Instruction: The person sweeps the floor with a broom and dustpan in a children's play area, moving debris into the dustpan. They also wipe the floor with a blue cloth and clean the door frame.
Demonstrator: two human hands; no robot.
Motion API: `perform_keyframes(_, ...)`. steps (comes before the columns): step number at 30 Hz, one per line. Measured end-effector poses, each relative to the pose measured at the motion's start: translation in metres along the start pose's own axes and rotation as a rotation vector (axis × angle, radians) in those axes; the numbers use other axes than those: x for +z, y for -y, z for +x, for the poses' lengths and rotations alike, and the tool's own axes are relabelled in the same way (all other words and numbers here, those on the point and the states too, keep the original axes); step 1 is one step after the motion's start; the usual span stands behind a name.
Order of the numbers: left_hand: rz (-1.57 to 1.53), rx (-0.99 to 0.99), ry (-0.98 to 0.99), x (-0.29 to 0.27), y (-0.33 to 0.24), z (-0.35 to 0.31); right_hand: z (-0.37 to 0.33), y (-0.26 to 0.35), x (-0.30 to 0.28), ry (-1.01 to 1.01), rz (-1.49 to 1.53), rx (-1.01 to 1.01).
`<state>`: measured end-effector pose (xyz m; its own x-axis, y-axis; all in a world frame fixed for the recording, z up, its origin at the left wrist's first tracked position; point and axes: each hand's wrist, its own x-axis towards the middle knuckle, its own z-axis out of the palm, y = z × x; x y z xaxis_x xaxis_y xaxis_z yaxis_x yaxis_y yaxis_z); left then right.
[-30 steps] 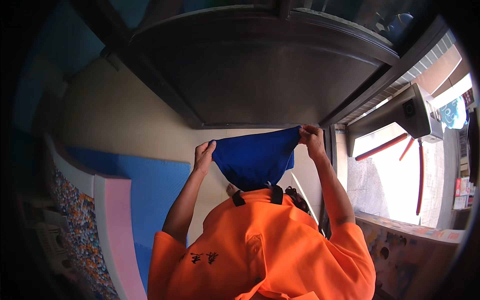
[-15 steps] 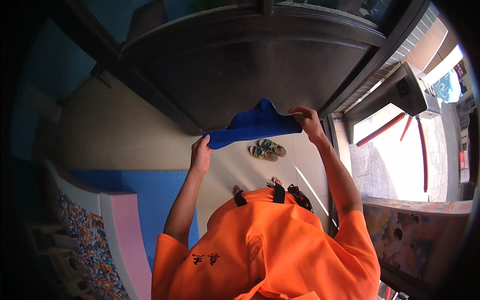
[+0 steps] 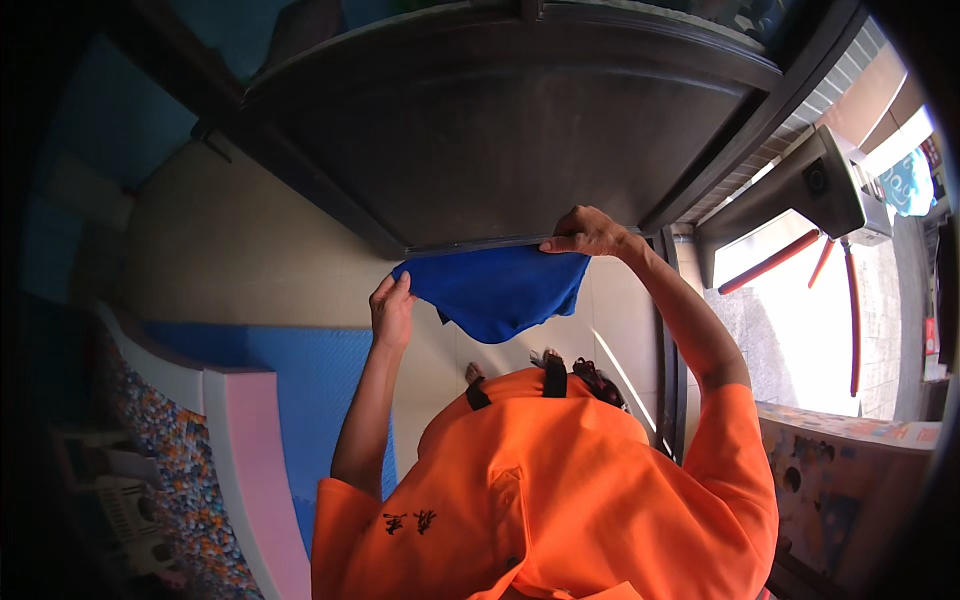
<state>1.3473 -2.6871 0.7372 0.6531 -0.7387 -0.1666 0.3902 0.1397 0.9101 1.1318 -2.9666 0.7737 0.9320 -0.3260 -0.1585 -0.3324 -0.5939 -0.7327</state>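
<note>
A blue cloth (image 3: 497, 290) hangs stretched between my two hands, its lower edge drooping toward me. At its left corner my left hand (image 3: 392, 305) pinches it, thumb on top. My right hand (image 3: 590, 234) grips the upper edge near the right corner, fingers bent over it. The cloth's top edge lies close to the bottom of a dark door panel (image 3: 520, 150); I cannot tell whether they touch.
A blue textured mat (image 3: 320, 400) lies to my left beside a pink-edged, padded curved wall (image 3: 255, 440). On the right stands a grey turnstile (image 3: 780, 200) with red arms (image 3: 853, 320). Below it is a patterned panel (image 3: 830, 480). Pale tiles (image 3: 430, 370) cover the floor.
The cloth has swung from folded upward to hanging down, and now covers the pair of shoes on the floor. My right hand has moved slightly left and turned over the cloth's edge.
</note>
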Motion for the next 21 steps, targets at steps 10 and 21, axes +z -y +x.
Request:
perform_keyframes(10,0.057,0.007,-0.120,-0.016,0.014,-0.018,-0.010,-0.019,0.012,-0.034,-0.158,-0.077)
perform_keyframes(21,-0.058,0.047,-0.152,-0.003,0.003,-0.002,-0.008,-0.002,-0.005,-0.221,-0.170,-0.143)
